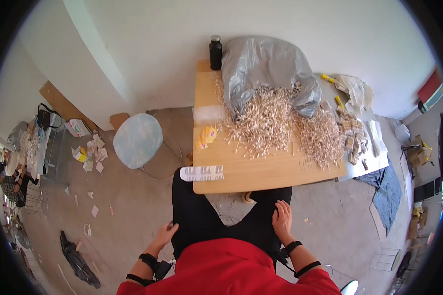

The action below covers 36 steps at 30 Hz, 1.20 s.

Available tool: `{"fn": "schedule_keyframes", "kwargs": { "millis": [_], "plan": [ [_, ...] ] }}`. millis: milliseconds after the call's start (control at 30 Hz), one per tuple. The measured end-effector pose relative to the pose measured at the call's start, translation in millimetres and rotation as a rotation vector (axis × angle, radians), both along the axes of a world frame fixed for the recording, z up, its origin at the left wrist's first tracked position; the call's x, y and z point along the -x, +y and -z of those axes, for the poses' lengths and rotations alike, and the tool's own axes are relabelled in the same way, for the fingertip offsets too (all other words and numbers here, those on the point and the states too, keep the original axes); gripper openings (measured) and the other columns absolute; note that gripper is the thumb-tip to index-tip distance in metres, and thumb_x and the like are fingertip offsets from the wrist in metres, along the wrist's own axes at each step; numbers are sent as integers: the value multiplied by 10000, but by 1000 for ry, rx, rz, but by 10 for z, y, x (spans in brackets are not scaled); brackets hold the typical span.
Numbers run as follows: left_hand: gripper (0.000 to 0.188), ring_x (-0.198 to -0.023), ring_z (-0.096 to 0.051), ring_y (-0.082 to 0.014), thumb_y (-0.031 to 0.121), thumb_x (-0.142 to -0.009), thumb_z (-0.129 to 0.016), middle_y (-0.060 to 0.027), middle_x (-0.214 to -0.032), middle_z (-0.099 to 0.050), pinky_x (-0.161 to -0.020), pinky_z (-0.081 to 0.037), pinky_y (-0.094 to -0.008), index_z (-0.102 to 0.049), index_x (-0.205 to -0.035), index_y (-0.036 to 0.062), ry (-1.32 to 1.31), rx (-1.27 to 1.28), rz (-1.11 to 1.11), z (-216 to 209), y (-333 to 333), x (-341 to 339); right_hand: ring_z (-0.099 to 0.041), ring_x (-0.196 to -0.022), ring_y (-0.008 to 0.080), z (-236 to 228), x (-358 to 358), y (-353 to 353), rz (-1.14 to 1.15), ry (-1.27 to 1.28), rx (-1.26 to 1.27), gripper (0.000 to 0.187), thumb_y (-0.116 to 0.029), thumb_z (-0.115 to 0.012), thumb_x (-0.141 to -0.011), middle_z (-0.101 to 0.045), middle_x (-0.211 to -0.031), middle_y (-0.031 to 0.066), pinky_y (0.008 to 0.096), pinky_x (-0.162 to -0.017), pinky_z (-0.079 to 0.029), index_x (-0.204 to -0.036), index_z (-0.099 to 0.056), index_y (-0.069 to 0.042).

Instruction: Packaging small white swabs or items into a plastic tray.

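The person is sitting at the near edge of a pale wooden table (261,172), with both hands lying flat and empty on black-trousered thighs: the left hand (165,233) is resting on the outer side of the left leg, fingers spread, and the right hand (282,220) is lying palm down on the right knee, the two well apart and gripping nothing. The nearest work things are sitting on the far half of the table: a big loose heap of thin pale sticks (266,120) is spilling out of a crumpled grey plastic bag (266,69), with a second heap (322,135) to its right. The sticks look light, stiff and slender, likely to roll and scatter, so they would probably be best pinched a few at a time or scooped in a bunch from the heap's near edge. The bag looks soft and slippery. A dark bottle (215,52) is standing at the far left corner, and a white printed strip (202,173) is overhanging the near left edge.
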<state>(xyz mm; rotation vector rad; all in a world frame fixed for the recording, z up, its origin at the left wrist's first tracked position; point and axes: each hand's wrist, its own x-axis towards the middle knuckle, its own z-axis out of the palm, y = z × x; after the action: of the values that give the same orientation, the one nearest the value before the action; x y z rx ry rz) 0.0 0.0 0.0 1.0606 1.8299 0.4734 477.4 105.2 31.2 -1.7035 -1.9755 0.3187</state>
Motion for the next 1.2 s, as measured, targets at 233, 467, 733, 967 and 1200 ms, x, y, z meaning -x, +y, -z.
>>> {"fn": "schedule_keyframes", "kwargs": {
  "millis": [233, 467, 733, 967, 1200],
  "plan": [
    [378, -850, -648, -104, 234, -987, -599, -65, -957, -719, -792, -515, -264, -588, -1284, 0, -230, -243, -150, -446, 231, -82, -610, -1070, 379, -329, -5, -497, -56, 28, -34, 242, 68, -579, -820, -673, -1105, 182, 431, -941, -500, -1049, -635, 16],
    [450, -669, -606, -116, 342, -1041, -512, -6, -691, -598, -900, -536, -341, -551, -1337, 5, -608, -332, -250, -1074, 670, -316, -686, -743, 245, -409, 112, -461, -11, 456, 250, 166, -70, -754, -810, -706, -831, 113, 344, -704, -533, -964, -706, -31],
    [572, -975, -629, -160, 464, -1036, -464, -8, -825, -579, -1014, -455, -378, -476, -1398, 22, -1024, -550, -497, -1992, 1294, -426, -629, -713, 335, -790, 891, 59, -489, 361, 178, 106, -94, -715, -853, -634, -763, 138, 393, -647, -508, -927, -680, -26],
    [501, -992, -643, -162, 209, -990, -593, -1, -829, -533, -920, -494, -311, -452, -1440, 41, -344, -345, -157, -1609, 878, 145, -636, -795, 338, -844, 1038, 146, -693, 182, 175, 123, -70, -687, -855, -649, -881, 129, 412, -674, -525, -970, -658, -40],
    [526, -977, -627, -130, 164, -981, -600, -26, -956, -622, -838, -504, -309, -425, -1465, 53, -319, -503, -382, -1486, 370, 141, -642, -808, 344, -794, 1099, 228, -791, 140, 169, 115, -72, -683, -853, -651, -888, 127, 412, -678, -531, -964, -661, -51]
  ]
}}
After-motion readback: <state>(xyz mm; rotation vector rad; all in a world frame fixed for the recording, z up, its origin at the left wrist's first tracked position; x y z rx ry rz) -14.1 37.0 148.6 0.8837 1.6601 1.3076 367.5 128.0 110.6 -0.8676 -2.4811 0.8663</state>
